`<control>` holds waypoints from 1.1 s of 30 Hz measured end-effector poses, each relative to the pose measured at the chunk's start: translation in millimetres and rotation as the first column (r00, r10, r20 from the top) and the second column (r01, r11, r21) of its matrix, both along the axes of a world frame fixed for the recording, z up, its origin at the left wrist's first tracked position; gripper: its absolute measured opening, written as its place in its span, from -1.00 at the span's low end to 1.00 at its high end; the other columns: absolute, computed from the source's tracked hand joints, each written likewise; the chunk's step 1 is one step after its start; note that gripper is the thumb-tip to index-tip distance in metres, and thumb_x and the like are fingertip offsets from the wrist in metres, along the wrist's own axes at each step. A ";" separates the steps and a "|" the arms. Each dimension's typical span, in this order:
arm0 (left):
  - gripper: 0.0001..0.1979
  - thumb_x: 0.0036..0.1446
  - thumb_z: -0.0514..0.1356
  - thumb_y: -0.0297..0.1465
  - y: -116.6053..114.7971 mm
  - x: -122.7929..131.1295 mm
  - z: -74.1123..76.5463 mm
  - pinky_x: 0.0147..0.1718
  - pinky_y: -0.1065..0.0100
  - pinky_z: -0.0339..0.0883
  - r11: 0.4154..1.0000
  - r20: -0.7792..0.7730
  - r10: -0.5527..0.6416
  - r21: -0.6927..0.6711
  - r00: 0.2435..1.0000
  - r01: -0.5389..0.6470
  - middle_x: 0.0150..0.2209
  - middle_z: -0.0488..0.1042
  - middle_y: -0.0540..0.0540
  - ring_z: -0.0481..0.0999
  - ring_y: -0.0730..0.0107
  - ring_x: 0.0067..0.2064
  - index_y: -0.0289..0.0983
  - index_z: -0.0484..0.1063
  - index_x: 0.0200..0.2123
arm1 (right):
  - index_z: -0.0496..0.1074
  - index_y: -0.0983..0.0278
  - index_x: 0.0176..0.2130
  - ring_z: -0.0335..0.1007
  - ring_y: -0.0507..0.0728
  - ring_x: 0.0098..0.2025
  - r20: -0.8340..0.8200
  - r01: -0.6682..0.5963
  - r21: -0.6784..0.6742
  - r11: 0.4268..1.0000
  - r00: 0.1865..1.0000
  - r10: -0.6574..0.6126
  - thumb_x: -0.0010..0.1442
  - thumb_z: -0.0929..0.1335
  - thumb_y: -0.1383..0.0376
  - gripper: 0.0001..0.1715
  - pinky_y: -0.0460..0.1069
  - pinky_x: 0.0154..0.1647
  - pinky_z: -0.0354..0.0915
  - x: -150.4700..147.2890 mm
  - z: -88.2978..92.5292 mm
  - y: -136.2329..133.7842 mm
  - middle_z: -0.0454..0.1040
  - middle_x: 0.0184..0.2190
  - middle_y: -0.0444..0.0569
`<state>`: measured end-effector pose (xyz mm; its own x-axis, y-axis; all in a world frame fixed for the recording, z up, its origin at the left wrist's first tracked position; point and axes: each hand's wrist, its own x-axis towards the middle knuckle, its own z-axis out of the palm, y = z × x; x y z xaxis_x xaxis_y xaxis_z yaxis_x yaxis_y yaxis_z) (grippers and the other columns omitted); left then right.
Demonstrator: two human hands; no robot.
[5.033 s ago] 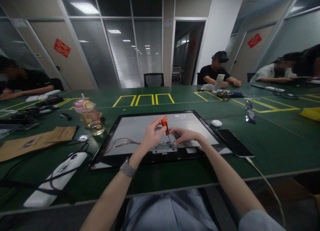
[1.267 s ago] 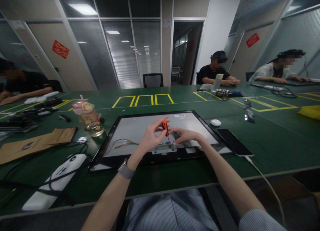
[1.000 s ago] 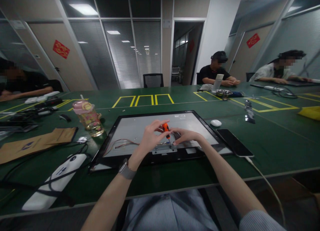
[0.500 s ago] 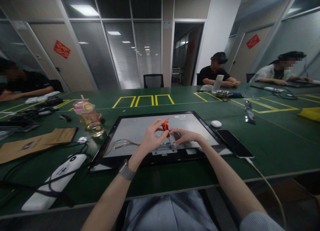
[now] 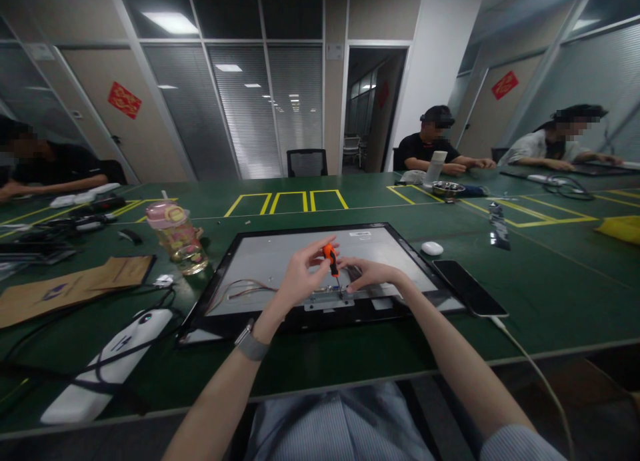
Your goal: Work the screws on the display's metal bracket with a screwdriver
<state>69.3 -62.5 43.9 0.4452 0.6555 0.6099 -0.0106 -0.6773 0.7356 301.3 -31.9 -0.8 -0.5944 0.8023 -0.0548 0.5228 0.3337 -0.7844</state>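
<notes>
A screwdriver (image 5: 331, 256) with an orange and black handle stands tilted in my left hand (image 5: 301, 274), its handle between the thumb and fingers. The shaft points down at a metal bracket (image 5: 327, 304) along the near edge of a flat display panel (image 5: 260, 256), which lies with its grey metal face up in a black frame. Close to the screwdriver's tip, my right hand (image 5: 373, 274) has its thumb and fingers curled down at the bracket. What they grip there is too small and partly hidden. Thin wires (image 5: 250, 282) run across the panel left of the bracket.
A phone (image 5: 470, 288) on a cable and a white earbud case (image 5: 432, 248) lie to the right. Left are a drink bottle (image 5: 177, 238), a paper bag (image 5: 75, 288) and a white device (image 5: 113, 364) with black cables. Other people sit around the green table.
The screwdriver's handle has turned and leaned slightly left in my left hand. My right hand has stayed by the tip. A person at the back right has moved their hands.
</notes>
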 end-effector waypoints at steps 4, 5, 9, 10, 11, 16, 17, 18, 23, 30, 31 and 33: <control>-0.59 0.14 0.17 -0.39 2.4 1.3 -2.1 -0.30 0.38 0.54 0.991 -0.008 0.114 0.074 0.993 -0.113 -0.17 0.47 -0.12 0.51 0.45 -0.25 -0.21 0.36 0.09 | 0.38 0.12 0.05 0.03 0.33 0.28 0.006 0.017 -0.008 1.000 1.000 -0.017 -0.21 0.52 -0.06 -0.16 0.16 0.29 -0.02 0.4 -1.6 0.7 0.23 0.21 -0.06; -0.60 0.14 0.18 -0.38 2.7 1.6 -2.0 -0.31 0.40 0.53 0.987 -0.020 0.127 0.100 0.992 -0.125 -0.18 0.46 -0.10 0.50 0.47 -0.27 -0.21 0.36 0.08 | 0.38 0.13 0.05 0.03 0.33 0.28 0.010 0.019 -0.008 1.000 1.000 -0.019 -0.21 0.52 -0.06 -0.15 0.16 0.29 -0.02 0.5 -1.8 0.8 0.23 0.21 -0.05; -0.50 0.16 0.14 -0.44 2.5 2.1 -2.0 -0.15 0.32 0.51 0.992 -0.041 0.086 0.101 0.996 -0.081 -0.04 0.42 -0.16 0.49 0.39 -0.10 -0.18 0.22 0.19 | 0.35 0.18 0.07 0.01 0.32 0.29 0.029 0.027 0.001 1.000 0.999 -0.027 -0.21 0.51 -0.06 -0.11 0.15 0.30 -0.05 0.3 -1.3 0.4 0.15 0.26 -0.01; -0.48 0.17 0.12 -0.46 2.6 2.2 -2.3 -0.13 0.31 0.50 0.994 -0.035 0.073 0.089 0.997 -0.070 0.00 0.40 -0.18 0.48 0.36 -0.05 -0.18 0.19 0.21 | 0.36 0.18 0.07 0.00 0.32 0.29 0.028 0.026 0.001 1.000 0.999 -0.026 -0.21 0.51 -0.06 -0.11 0.15 0.30 -0.05 0.2 -1.1 0.3 0.14 0.26 -0.01; -0.48 0.17 0.11 -0.48 2.8 2.2 -2.7 -0.13 0.32 0.50 0.994 -0.027 0.069 0.082 0.997 -0.067 0.02 0.38 -0.18 0.47 0.35 -0.03 -0.18 0.19 0.21 | 0.36 0.17 0.06 0.00 0.32 0.29 0.025 0.023 0.001 1.000 0.999 -0.023 -0.21 0.51 -0.07 -0.12 0.15 0.30 -0.05 0.2 -1.0 0.1 0.15 0.26 -0.02; -0.58 0.12 0.20 -0.43 2.9 2.1 -2.1 -0.27 0.39 0.53 0.978 -0.028 0.151 0.146 0.988 -0.146 -0.17 0.39 -0.08 0.49 0.49 -0.27 -0.18 0.35 0.08 | 0.38 0.11 0.05 0.04 0.35 0.27 0.004 0.025 0.001 1.000 1.000 -0.025 -0.23 0.52 -0.05 -0.14 0.18 0.29 -0.05 0.6 -0.8 -0.4 0.27 0.18 -0.07; -0.58 0.11 0.21 -0.42 2.4 1.9 -1.4 -0.27 0.39 0.53 0.976 -0.032 0.158 0.159 0.987 -0.152 -0.18 0.38 -0.07 0.48 0.51 -0.28 -0.19 0.36 0.07 | 0.38 0.11 0.06 0.04 0.36 0.26 0.003 0.027 -0.001 1.000 1.000 -0.027 -0.23 0.52 -0.05 -0.14 0.19 0.29 -0.04 0.7 -0.7 -0.5 0.28 0.17 -0.07; -0.58 0.11 0.21 -0.42 1.8 1.9 -0.7 -0.25 0.38 0.52 0.975 -0.033 0.157 0.164 0.987 -0.149 -0.17 0.37 -0.08 0.48 0.50 -0.26 -0.19 0.36 0.08 | 0.38 0.11 0.06 0.05 0.36 0.26 0.004 0.030 -0.003 1.000 1.000 -0.030 -0.23 0.53 -0.05 -0.13 0.19 0.28 -0.03 0.7 -0.6 -0.6 0.28 0.17 -0.06; -0.57 0.19 0.10 -0.43 0.9 2.2 -1.0 -0.19 0.36 0.51 0.994 0.001 0.085 0.066 0.996 -0.085 0.02 0.36 -0.19 0.48 0.36 -0.07 -0.19 0.29 0.14 | 0.39 0.11 0.05 0.04 0.34 0.27 0.010 0.026 -0.002 1.000 1.000 -0.026 -0.22 0.52 -0.07 -0.14 0.17 0.28 -0.02 -0.3 0.9 -1.1 0.23 0.20 -0.06; -0.61 0.16 0.17 -0.40 1.7 2.0 -0.5 -0.23 0.38 0.50 0.969 -0.016 0.183 0.171 0.983 -0.178 -0.16 0.40 -0.10 0.47 0.47 -0.23 -0.20 0.37 0.07 | 0.38 0.14 0.04 0.01 0.31 0.29 0.027 0.016 0.002 1.000 1.000 -0.016 -0.19 0.50 -0.07 -0.17 0.15 0.30 -0.04 0.2 1.7 -1.7 0.18 0.24 -0.06; -0.63 0.16 0.16 -0.40 1.3 1.5 0.2 -0.21 0.38 0.50 0.969 -0.029 0.179 0.181 0.983 -0.171 -0.15 0.40 -0.11 0.47 0.45 -0.21 -0.20 0.38 0.06 | 0.38 0.15 0.04 0.01 0.31 0.29 0.028 0.014 0.007 1.000 1.000 -0.014 -0.18 0.50 -0.06 -0.18 0.15 0.30 -0.05 0.4 1.3 -1.4 0.18 0.24 -0.06; -0.60 0.18 0.13 -0.43 0.8 0.8 1.0 -0.18 0.36 0.49 0.978 -0.034 0.137 0.162 0.990 -0.129 -0.07 0.40 -0.16 0.48 0.39 -0.12 -0.20 0.34 0.10 | 0.38 0.16 0.04 0.00 0.30 0.29 0.029 0.010 0.016 1.000 1.000 -0.010 -0.18 0.51 -0.05 -0.19 0.15 0.30 -0.06 0.6 0.4 -0.6 0.16 0.26 -0.04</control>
